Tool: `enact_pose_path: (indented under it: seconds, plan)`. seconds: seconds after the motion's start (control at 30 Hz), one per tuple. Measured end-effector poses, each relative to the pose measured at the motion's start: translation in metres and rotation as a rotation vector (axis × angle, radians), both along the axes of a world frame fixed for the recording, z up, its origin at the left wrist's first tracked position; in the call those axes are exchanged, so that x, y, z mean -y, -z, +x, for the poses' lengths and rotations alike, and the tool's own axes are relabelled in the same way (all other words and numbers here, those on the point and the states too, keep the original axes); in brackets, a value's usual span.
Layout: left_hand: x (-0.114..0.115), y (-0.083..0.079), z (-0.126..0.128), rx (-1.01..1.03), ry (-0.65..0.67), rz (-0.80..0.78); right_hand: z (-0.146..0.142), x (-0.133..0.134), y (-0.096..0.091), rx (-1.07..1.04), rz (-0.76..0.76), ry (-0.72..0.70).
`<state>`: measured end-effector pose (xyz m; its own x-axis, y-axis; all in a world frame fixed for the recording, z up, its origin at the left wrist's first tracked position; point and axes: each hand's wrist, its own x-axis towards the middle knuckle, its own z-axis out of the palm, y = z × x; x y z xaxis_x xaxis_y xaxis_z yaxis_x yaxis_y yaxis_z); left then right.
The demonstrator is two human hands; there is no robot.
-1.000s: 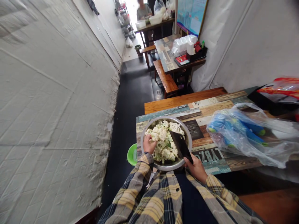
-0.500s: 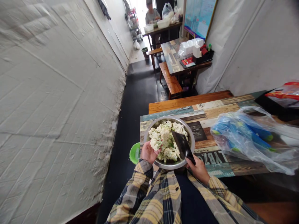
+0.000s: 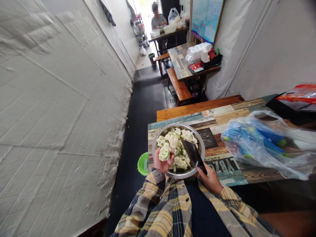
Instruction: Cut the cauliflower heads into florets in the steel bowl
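Note:
A steel bowl (image 3: 158, 138) full of cauliflower florets (image 3: 181, 136) sits at the near left corner of the patterned table (image 3: 222, 121). My left hand (image 3: 161, 163) is closed round one floret (image 3: 164, 153), lifted just over the bowl's near left rim. My right hand (image 3: 210, 178) grips the handle of a dark cleaver (image 3: 192, 153), whose blade lies slanted over the florets in the bowl.
A clear plastic bag with blue and green items (image 3: 256, 141) lies on the table to the right. A green basin (image 3: 142, 163) sits on the floor left of the table. A white wall runs along the left. Benches, another table and a seated person (image 3: 158, 20) are far down the aisle.
My left hand has picked a floret out of the bowl and raised it toward the near rim. The cleaver has stayed nearly in place.

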<state>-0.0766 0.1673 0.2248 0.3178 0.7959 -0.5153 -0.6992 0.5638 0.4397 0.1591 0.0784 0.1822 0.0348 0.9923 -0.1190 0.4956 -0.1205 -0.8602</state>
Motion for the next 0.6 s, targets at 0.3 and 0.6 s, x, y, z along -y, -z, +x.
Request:
enact_pose_path:
  seconds: [0.3,0.6]
  plan:
    - [0.006,0.005,0.004,-0.142,0.022,-0.057,-0.002,-0.003,-0.007,0.006,0.055,0.001]
    - [0.017,0.004,0.005,-0.204,-0.002,0.061,-0.002,-0.003,-0.009,-0.026,0.065,-0.004]
